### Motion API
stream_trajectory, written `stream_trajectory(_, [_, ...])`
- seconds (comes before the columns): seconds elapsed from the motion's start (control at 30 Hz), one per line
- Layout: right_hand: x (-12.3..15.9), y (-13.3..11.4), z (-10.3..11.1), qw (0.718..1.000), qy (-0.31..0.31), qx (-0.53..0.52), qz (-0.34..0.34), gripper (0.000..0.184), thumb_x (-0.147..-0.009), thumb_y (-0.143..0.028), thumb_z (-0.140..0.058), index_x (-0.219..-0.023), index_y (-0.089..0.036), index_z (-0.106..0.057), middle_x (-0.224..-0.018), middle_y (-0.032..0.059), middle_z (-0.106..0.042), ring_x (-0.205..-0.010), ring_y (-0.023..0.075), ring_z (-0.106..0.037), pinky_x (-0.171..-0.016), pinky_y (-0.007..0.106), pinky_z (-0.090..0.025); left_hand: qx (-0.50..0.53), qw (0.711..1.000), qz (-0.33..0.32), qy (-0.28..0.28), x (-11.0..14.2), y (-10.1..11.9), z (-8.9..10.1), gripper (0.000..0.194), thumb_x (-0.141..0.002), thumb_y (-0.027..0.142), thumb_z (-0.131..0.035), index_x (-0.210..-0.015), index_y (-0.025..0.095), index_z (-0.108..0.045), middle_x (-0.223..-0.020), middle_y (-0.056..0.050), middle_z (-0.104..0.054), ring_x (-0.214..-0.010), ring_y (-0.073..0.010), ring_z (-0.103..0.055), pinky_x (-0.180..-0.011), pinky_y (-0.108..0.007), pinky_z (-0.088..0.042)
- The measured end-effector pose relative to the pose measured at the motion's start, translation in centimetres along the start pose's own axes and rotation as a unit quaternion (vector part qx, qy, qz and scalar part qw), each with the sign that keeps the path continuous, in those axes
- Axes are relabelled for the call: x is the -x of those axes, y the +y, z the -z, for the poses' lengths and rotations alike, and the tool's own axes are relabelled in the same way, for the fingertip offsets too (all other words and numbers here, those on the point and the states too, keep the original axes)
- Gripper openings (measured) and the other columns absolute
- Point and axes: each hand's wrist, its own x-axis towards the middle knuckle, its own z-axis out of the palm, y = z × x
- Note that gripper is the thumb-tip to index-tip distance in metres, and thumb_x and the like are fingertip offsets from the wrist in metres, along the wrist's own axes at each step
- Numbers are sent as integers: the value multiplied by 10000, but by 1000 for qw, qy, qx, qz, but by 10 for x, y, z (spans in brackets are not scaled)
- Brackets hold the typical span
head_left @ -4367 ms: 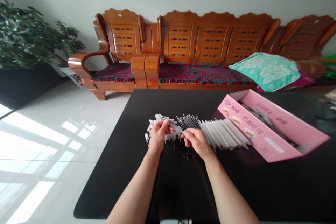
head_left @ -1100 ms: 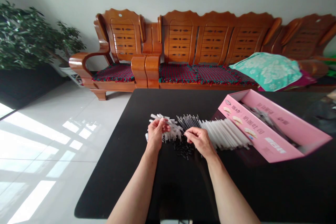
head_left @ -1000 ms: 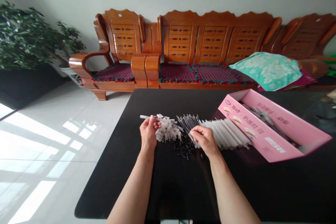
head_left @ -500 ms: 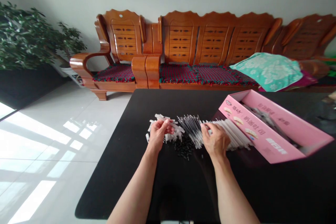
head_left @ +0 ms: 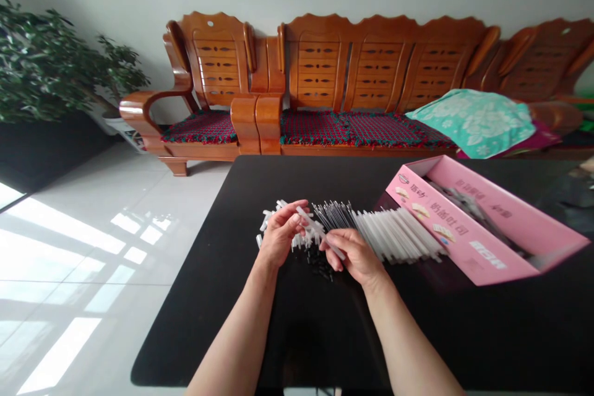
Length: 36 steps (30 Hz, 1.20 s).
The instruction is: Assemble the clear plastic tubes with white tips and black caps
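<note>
A white translucent pen barrel (head_left: pixel 335 249) slants down to the right, held between the thumb and fingers of my right hand (head_left: pixel 357 255). Its upper end reaches the curled fingers of my left hand (head_left: pixel 279 234); whatever lies inside those fingers is hidden. Behind and under the left hand is a heap of short white plastic pieces (head_left: pixel 266 221). Small black plugs (head_left: pixel 320 265) are scattered below the barrel. Thin black refills with silver tips (head_left: pixel 333 215) lie side by side beyond my right hand, and a row of white barrels (head_left: pixel 399 236) lies to their right.
A pink open box (head_left: pixel 464 241) with greyish contents stands on the right of the black table (head_left: pixel 223 322). Beyond the table's far edge is a wooden sofa (head_left: pixel 320 68) with a turquoise cloth (head_left: pixel 477 124). A potted plant (head_left: pixel 51 68) is at the left.
My right hand went right to the row of barrels and is now back near the left hand with a white barrel. The left hand moved left, then returned, and its held white piece no longer shows.
</note>
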Motion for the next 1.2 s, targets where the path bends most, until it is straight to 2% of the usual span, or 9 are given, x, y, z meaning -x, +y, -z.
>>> stream_trajectory(0.2, [-3,6,-6,1000,-17,-7,-14,418,-943,-482,-553,-926,-95,-709,-451,-32,-525,-342,68,-364,-375,216,-195,-25,999,20,-16,2,-4,-3,288,-804,387,-770,-936,132,-747,-701,-31,-653,-590,-94,-571,-564,-200,-476])
stream_trajectory(0.47, [-6,5,-8,995,16,93,27,381,-953,-462,-535,-796,-138,-661,-442,-79,-366,-383,70,-265,-414,237,-177,-64,997,-4,34,0,-10,-2,287,-815,405,-742,-876,125,-758,-626,-19,-636,-534,-89,-552,-519,-196,-471])
stream_trajectory(0.53, [-6,4,-11,975,51,205,73,392,-970,-455,-503,-767,-150,-643,-492,-60,-381,-439,83,-310,-450,243,-203,-57,997,-4,60,-1,-11,-3,294,-792,410,-760,-861,125,-761,-624,-18,-640,-530,-88,-559,-514,-193,-473])
stream_trajectory(0.67, [-5,3,-19,883,115,424,164,379,-988,-371,-464,-683,-173,-571,-561,-22,-439,-521,106,-383,-536,269,-241,-43,995,7,95,-2,-13,-6,328,-733,434,-798,-819,120,-759,-608,-15,-635,-512,-86,-560,-507,-194,-479])
stream_trajectory(0.77, [-5,3,-23,851,139,468,194,373,-983,-347,-457,-666,-178,-555,-569,-5,-469,-532,116,-406,-563,283,-246,-41,994,10,105,-3,-12,-7,334,-723,437,-805,-808,118,-755,-588,-8,-626,-492,-81,-548,-504,-195,-474])
stream_trajectory(0.83, [-5,2,-24,885,131,412,173,384,-982,-394,-466,-686,-176,-577,-557,-9,-463,-520,115,-399,-541,275,-246,-41,994,5,101,-3,-11,-6,334,-721,435,-809,-807,117,-753,-608,-13,-637,-497,-81,-550,-510,-198,-473])
stream_trajectory(0.97, [-5,2,-20,986,44,151,50,433,-984,-507,-444,-861,-148,-653,-473,-50,-423,-406,96,-313,-436,249,-209,-31,998,8,46,-2,-5,-5,322,-742,430,-798,-818,122,-747,-616,-14,-633,-512,-87,-545,-516,-204,-461])
stream_trajectory(1.07, [-6,2,-16,998,-11,62,10,424,-959,-516,-482,-888,-137,-657,-441,-84,-351,-373,81,-218,-410,245,-175,-33,999,10,33,-1,-5,-5,319,-748,429,-794,-813,120,-746,-600,-12,-623,-506,-88,-537,-513,-208,-450])
stream_trajectory(1.2, [-7,0,-18,959,57,259,99,390,-959,-469,-500,-735,-177,-628,-516,-37,-391,-472,104,-311,-486,266,-210,-47,994,4,96,-2,-10,-5,330,-725,432,-807,-806,117,-752,-583,-9,-624,-494,-93,-545,-527,-222,-459])
